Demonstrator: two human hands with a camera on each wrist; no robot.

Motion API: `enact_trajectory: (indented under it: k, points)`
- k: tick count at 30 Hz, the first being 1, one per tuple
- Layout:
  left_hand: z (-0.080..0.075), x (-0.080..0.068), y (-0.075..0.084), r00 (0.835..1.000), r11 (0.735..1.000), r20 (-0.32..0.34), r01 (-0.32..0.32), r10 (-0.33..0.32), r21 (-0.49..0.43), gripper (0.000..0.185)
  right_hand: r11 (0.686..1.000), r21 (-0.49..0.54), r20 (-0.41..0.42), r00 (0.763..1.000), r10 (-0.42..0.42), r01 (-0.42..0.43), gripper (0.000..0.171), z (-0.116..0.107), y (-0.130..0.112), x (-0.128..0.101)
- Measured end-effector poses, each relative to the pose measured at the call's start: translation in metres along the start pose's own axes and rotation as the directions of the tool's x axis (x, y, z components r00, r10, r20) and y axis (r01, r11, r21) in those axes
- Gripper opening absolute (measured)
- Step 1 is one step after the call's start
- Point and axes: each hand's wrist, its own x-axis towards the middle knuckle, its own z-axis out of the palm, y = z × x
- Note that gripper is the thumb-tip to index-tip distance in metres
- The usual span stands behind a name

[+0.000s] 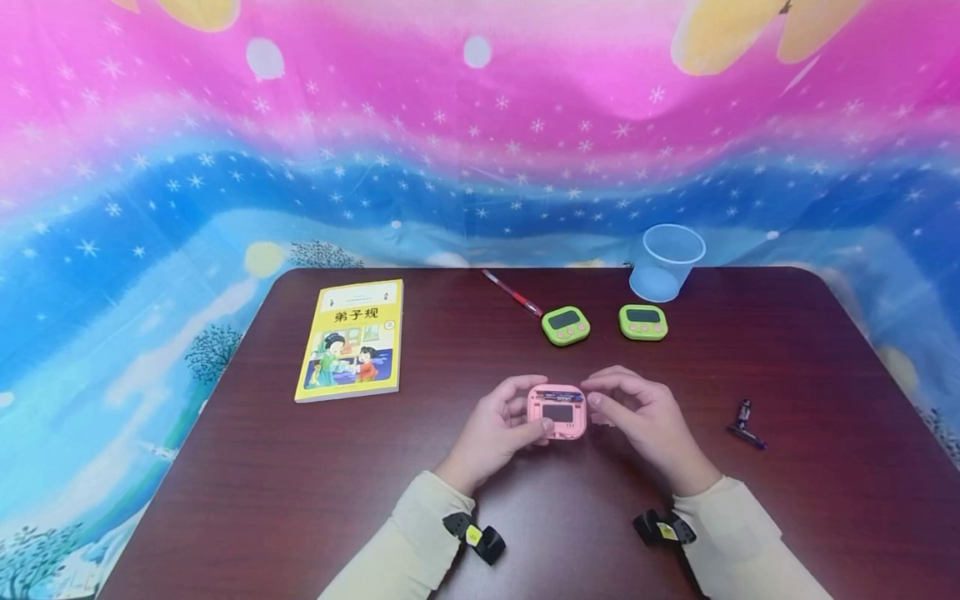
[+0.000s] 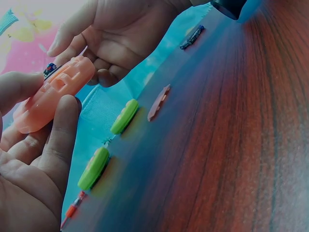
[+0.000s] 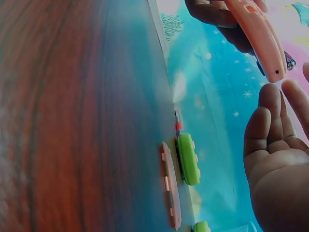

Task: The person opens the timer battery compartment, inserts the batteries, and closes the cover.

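Observation:
My left hand (image 1: 491,429) grips a pink digital timer (image 1: 558,413) between thumb and fingers, above the table, its back facing up. Along the top of its uncovered back lies a dark battery (image 1: 561,397), which sticks up a little in the left wrist view. Beside the timer's right edge is my right hand (image 1: 651,417), thumb and forefinger apart and holding nothing. A pink battery cover (image 2: 158,103) lies on the table, mostly hidden behind the right hand in the head view.
Two loose dark batteries (image 1: 746,427) lie to the right on the brown table (image 1: 480,508). Farther back are two green timers (image 1: 566,326), a red pen (image 1: 513,293) and a clear plastic cup (image 1: 666,265). At left lies a yellow book (image 1: 352,340).

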Motion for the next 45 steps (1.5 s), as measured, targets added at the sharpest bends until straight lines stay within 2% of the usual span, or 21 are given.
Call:
enact_trajectory:
  k: [8, 14, 18, 23, 34, 38, 41, 45]
  points:
    - [0.001, 0.000, -0.004, 0.999, 1.000, 0.043, -0.004, 0.003, 0.025, 0.055, 0.999, -0.040, 0.031, 0.999, 0.035, -0.034, 0.018, -0.001, 0.005, 0.000]
    - [0.001, -0.001, -0.003, 0.997, 1.000, 0.082, -0.013, 0.013, -0.006, 0.056, 0.991, -0.026, 0.074, 0.988, 0.134, -0.133, 0.025, -0.003, 0.006, 0.002]
    - [0.001, -0.001, -0.004, 0.995, 0.999, 0.095, -0.011, 0.014, -0.032, 0.056, 0.986, 0.004, 0.072, 0.983, 0.168, -0.169, 0.026, -0.001, 0.004, 0.004]
    - [0.001, -0.001, -0.008, 0.996, 0.999, 0.092, 0.001, 0.004, -0.048, 0.055, 0.987, 0.058, 0.066, 0.987, 0.148, -0.152, 0.022, 0.002, 0.007, 0.005]
    - [0.004, 0.000, -0.017, 0.995, 0.998, 0.094, 0.022, -0.017, -0.059, 0.052, 0.988, 0.087, 0.009, 0.991, 0.131, -0.131, 0.016, 0.009, 0.011, 0.002]
    - [0.003, 0.001, -0.019, 0.995, 0.998, 0.102, 0.014, -0.008, -0.058, 0.053, 0.992, 0.029, -0.012, 0.992, 0.123, -0.123, 0.012, 0.010, 0.011, 0.003]
    - [0.003, 0.001, -0.020, 0.995, 0.998, 0.099, 0.014, -0.009, -0.054, 0.054, 0.988, -0.080, -0.004, 0.992, 0.130, -0.130, 0.011, 0.007, 0.010, 0.002]
    - [0.001, 0.002, -0.020, 0.997, 0.999, 0.081, 0.021, -0.017, -0.048, 0.056, 0.967, -0.228, 0.026, 0.992, 0.119, -0.110, 0.012, -0.002, 0.008, 0.002]
